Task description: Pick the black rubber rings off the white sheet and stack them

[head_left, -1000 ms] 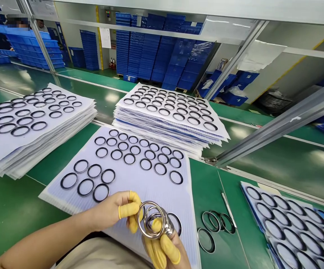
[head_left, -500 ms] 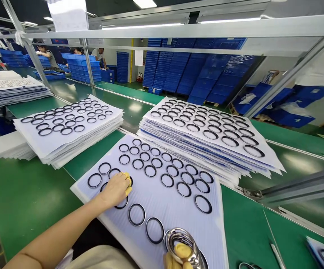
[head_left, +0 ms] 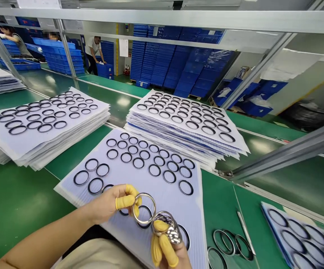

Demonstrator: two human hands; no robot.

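Note:
My left hand (head_left: pixel 115 203), with yellow finger cots, pinches a single silver metal ring (head_left: pixel 144 194) above the front of a white sheet (head_left: pixel 164 192). My right hand (head_left: pixel 169 252), also in yellow finger cots, is closed around a bunch of shiny metal rings (head_left: pixel 174 232) just right of that ring. Rows of dark-edged rings (head_left: pixel 138 157) lie flat on the sheet toward its far side and left corner. A few more lie under and behind my hands, partly hidden.
Paper-like stacks topped with rings stand at the left (head_left: pixel 75 140) and back right (head_left: pixel 176 140). Loose rings (head_left: pixel 226 243) and a thin white stick (head_left: pixel 246 233) lie on the green table (head_left: pixel 220 209). A metal post (head_left: pixel 285 149) slants in from the right. Another ring-covered stack (head_left: pixel 271 224) stands at front right.
My left hand has left the sheet's left part and moved right, now holding a ring near the bunch. My right hand has come up into fuller view. The camera view has shifted right.

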